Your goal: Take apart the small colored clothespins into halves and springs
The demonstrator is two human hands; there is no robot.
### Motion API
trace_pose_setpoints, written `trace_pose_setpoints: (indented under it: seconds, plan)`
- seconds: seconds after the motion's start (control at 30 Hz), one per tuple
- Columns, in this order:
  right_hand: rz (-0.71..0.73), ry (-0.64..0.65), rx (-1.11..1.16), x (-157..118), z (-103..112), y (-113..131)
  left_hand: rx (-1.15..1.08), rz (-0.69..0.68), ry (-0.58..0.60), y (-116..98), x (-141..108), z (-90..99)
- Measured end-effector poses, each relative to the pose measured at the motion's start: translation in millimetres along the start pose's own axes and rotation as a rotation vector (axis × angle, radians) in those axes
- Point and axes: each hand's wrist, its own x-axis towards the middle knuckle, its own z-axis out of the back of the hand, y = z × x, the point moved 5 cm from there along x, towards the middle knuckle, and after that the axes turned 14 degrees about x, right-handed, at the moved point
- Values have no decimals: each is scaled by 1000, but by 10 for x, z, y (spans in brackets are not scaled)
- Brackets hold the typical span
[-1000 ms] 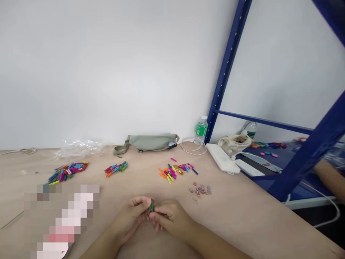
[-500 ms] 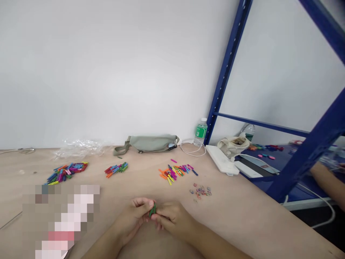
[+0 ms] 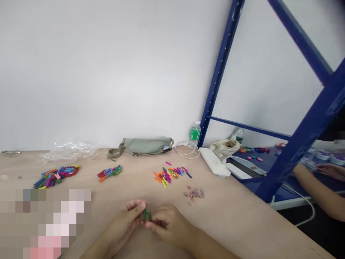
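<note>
Head view: one green part point(image 3: 144, 214) is pinched by the fingers of the left hand point(image 3: 130, 218), a second green part point(image 3: 149, 216) by those of the right hand point(image 3: 170, 223); whether they are joined cannot be told. Under an uneven pinch, either could be flipped loose and lost among coloured clips point(image 3: 167, 176) at the hands' one o'clock or tiny bits point(image 3: 194, 195) at two.

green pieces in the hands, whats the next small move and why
Probably ease the two green pieces level, side by side: the left hand seems to pinch one and the right hand the other, with a narrow gap showing between them, so their alignment may need care.
</note>
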Motion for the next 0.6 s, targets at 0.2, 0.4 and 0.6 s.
trace_pose_setpoints:
  seconds: [0.2,0.4,0.6]
  plan:
    - [-189,-160,-132,-17,190,-119,-59,20,-86,33,16,58]
    - [-616,-273,-439,-228,596,-300,-107,47,-56,51,13,66]
    - [-647,-270,-399,-210,698,-391,-105,60,-65,51,6,63]
